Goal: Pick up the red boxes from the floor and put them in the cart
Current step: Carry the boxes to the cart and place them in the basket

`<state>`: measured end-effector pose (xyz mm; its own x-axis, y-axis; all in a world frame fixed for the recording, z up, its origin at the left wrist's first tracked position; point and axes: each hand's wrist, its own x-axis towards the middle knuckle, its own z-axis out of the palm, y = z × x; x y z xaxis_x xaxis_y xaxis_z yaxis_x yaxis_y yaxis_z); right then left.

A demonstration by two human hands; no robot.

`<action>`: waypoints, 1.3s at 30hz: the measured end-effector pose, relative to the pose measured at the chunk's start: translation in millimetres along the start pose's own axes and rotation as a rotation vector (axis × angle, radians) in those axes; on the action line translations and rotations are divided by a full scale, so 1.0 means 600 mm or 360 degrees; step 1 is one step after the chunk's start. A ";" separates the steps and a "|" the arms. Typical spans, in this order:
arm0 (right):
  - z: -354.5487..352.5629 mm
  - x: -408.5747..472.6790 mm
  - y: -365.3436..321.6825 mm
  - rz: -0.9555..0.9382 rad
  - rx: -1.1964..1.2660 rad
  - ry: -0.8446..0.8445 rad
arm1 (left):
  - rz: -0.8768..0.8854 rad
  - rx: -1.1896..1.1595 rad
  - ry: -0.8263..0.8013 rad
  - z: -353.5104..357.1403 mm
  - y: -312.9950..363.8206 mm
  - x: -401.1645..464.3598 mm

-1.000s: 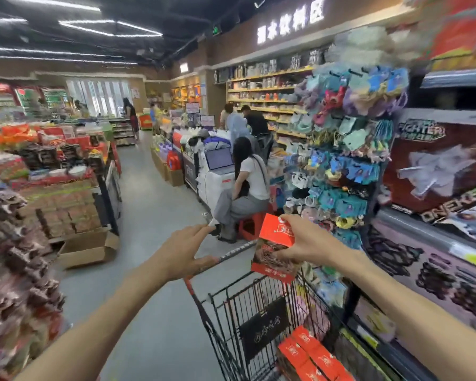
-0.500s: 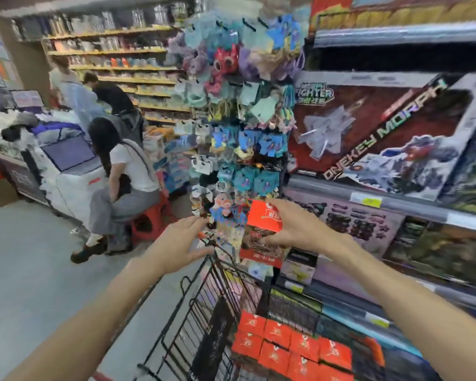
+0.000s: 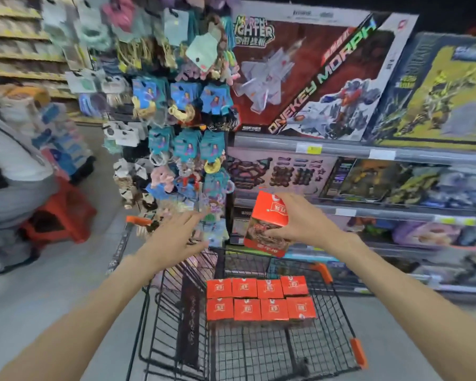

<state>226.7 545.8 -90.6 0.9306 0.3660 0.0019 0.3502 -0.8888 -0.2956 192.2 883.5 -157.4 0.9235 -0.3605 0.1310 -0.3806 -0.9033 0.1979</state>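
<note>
Gripped in the right hand (image 3: 302, 224), a red box (image 3: 267, 224) hung tilted in mid-air just right of the frame's centre, above the far rim of the cart (image 3: 259, 353). Fingers curled over its top edge and the thumb pressed its printed side. The left hand (image 3: 173, 237) hovered to the left of the box, apart from it, fingers spread and straight, holding nothing and touching nothing that could be made out.

Below, in the lower centre of the frame, the black wire cart held eight red boxes (image 3: 256, 298) packed side by side in two rows of four toward its far end, tops facing up. Orange caps marked the cart's corners.

Across the upper right ran store shelves (image 3: 341, 151) with large toy boxes, one printed with a jet and a robot. At upper centre a rack of small hanging trinkets (image 3: 182, 111) stood just beyond the cart. At the left edge a seated person (image 3: 8, 171) in grey sat on a red stool (image 3: 63, 213), blurred.
</note>
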 end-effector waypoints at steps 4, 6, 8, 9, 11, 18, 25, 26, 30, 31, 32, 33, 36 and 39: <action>0.088 0.003 0.019 0.0070 0.0034 -0.0049 | -0.0010 -0.0034 -0.0084 0.075 -0.006 -0.009; 0.143 0.003 0.026 0.0080 0.0048 -0.0078 | -0.0022 -0.0050 -0.0095 0.117 -0.009 -0.019; 0.201 0.003 0.032 0.0085 0.0072 -0.0140 | -0.0021 -0.0059 -0.0150 0.164 -0.011 -0.033; 0.233 0.002 0.036 0.0085 0.0084 -0.0175 | -0.0027 -0.0073 -0.0203 0.187 -0.013 -0.041; 0.298 0.002 0.042 0.0084 0.0105 -0.0251 | -0.0049 -0.0091 -0.0302 0.237 -0.020 -0.056; 0.535 -0.011 0.058 0.0076 0.0073 -0.0582 | -0.0128 -0.0155 -0.0411 0.380 -0.037 -0.082; 0.704 -0.029 0.072 -0.0071 0.0058 -0.0680 | -0.0221 -0.0280 -0.0356 0.470 -0.048 -0.087; 0.725 -0.029 0.074 -0.0107 0.0033 -0.0670 | -0.0217 -0.0290 -0.0350 0.477 -0.048 -0.086; 0.790 -0.014 0.072 -0.0228 -0.0016 -0.0666 | -0.0257 -0.0319 -0.0347 0.504 -0.050 -0.089; 0.803 -0.009 0.071 -0.0238 -0.0044 -0.0669 | -0.0277 -0.0330 -0.0347 0.509 -0.049 -0.090; 0.816 -0.003 0.069 -0.0255 -0.0069 -0.0651 | -0.0294 -0.0343 -0.0342 0.512 -0.047 -0.090; 0.828 0.002 0.067 -0.0272 -0.0087 -0.0635 | -0.0313 -0.0362 -0.0331 0.514 -0.044 -0.090; 0.867 0.009 0.063 -0.0344 -0.0134 -0.0651 | -0.0400 -0.0476 -0.0300 0.515 -0.037 -0.092; 0.897 0.012 0.061 -0.0411 -0.0230 -0.0688 | -0.0483 -0.0531 -0.0295 0.514 -0.035 -0.096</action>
<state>188.6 664.4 -615.7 0.6934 0.6318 -0.3463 0.6022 -0.7721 -0.2029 161.2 851.5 -468.9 0.9765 -0.1548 -0.1501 -0.0589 -0.8611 0.5051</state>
